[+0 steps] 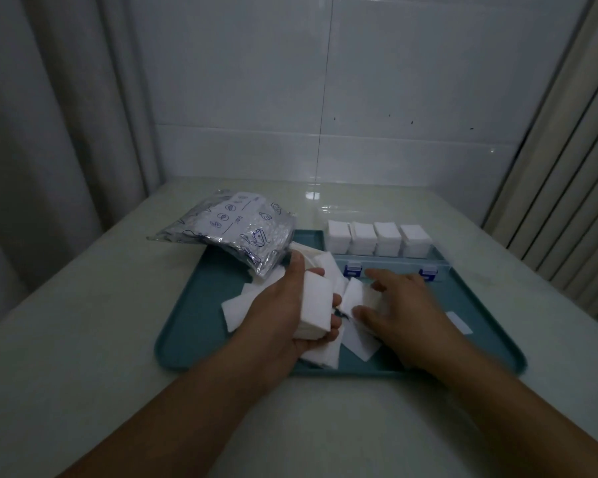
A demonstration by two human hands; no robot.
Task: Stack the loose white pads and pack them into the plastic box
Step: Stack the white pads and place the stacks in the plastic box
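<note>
My left hand grips a stack of white pads upright over the teal tray. Loose white pads lie scattered on the tray under and between my hands. My right hand reaches over them, its thumb and fingers pinching a pad from the pile. The clear plastic box with blue latches stands open at the tray's far right, with several stacks of white pads side by side in it.
A silvery plastic bag with blue print lies on the tray's far left corner, pads spilling from its mouth. A single pad lies at the tray's right. The tray sits on a pale table against a tiled wall, curtains on both sides.
</note>
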